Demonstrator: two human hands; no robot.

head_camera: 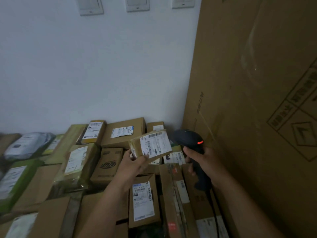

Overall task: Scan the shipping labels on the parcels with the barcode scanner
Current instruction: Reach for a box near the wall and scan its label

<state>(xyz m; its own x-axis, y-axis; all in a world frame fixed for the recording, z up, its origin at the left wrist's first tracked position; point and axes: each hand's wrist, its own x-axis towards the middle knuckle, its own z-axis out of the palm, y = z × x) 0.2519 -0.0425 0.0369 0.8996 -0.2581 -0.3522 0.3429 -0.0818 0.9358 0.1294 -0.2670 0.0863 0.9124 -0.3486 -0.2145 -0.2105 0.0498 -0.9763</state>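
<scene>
**A:** What's in front of the person?

**B:** A tall carton (248, 83) stands on the right. Beside it, a pile of parcels (109, 166) lies against the white wall (85, 74).

**A:** And the one being scanned?

**B:** A small parcel (137, 145) is held above the pile. The left hand (133, 162) pinches its lower edge, and its shipping label (155, 145) faces the camera. The right hand (202, 158) is wrapped round the handle of the barcode scanner (188, 140), just right of the parcel — a red light (200, 142) glows on its head.

**A:** How should the read be done?

**B:** In my judgement, the scanner's nose should point at the label's bars. The parcel should be tilted square to the beam and held steady — with the thumb kept off the barcode.
</scene>
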